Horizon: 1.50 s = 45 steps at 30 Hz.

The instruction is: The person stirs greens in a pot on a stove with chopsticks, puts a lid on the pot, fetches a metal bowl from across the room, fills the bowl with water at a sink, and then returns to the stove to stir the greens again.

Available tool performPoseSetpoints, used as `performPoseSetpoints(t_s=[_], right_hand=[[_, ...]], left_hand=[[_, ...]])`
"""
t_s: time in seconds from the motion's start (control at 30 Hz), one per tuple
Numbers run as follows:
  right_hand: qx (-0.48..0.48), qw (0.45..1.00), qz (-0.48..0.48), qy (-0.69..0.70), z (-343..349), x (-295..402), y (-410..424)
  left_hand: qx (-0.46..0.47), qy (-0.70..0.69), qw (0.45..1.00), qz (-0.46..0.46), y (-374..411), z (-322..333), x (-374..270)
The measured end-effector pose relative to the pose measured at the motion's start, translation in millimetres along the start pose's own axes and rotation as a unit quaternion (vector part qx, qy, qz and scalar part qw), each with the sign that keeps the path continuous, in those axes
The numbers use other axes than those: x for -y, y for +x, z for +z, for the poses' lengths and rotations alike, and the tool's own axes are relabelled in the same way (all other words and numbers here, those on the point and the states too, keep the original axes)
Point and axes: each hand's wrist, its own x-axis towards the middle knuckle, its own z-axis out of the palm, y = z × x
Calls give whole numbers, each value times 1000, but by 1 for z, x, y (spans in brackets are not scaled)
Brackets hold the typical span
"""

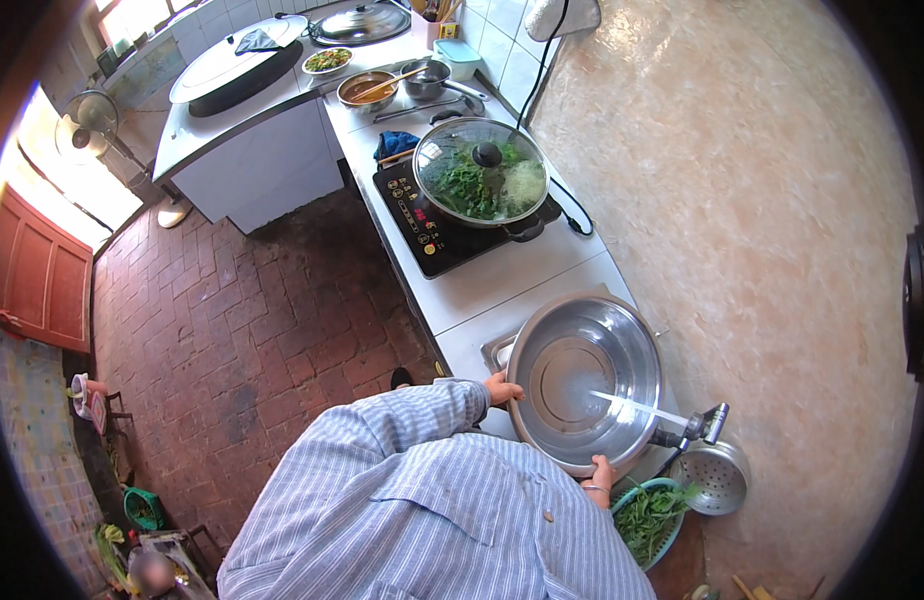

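A wide stainless steel basin (559, 330) sits tilted over the sink (498, 349), most of which it hides. My left hand (505, 388) grips its rim on the near left side. At the lower rim, my right hand (599, 480) holds on too, with a bracelet at the wrist. From the faucet (706, 425) a stream of water (631, 402) runs into the basin and splashes on its bottom. Beside my right hand lie leafy greens (653, 514) in a turquoise plastic basket (668, 541).
A glass-lidded pan (483, 172) with greens and pale noodle-like food stands on a lit induction cooker (424, 225). Farther back are a bowl of reddish sauce (367, 91), a saucepan (426, 79) and a dish of chopped food (328, 61). A perforated metal pot (721, 480) hangs or stands right of the basket.
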Motion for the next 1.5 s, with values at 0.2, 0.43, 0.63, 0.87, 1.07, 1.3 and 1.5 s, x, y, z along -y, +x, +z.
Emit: performPoseSetpoints(t_s=[0.2, 0.43, 0.63, 0.87, 1.07, 1.3, 1.5], right_hand=[[1, 1000, 20, -1, 1, 2, -4], [-10, 1000, 12, -4, 3, 4, -8], [-13, 1000, 17, -13, 6, 7, -11], [-19, 1000, 14, -14, 5, 1, -6], [-12, 999, 45, -22, 7, 14, -24], [-3, 999, -30, 12, 1, 0, 6], [34, 998, -38, 37, 4, 9, -1]], left_hand=[[5, -10, 1000, -2, -6, 3, -8], [4, -29, 999, -18, -14, 6, -17], [-5, -31, 999, 7, -2, 3, -3], [8, -40, 999, -28, -3, -1, -4], [-36, 27, 997, -62, 14, 3, 9], [-20, -85, 994, -60, -19, 15, -11], [-38, -90, 993, -58, -26, 18, -6]])
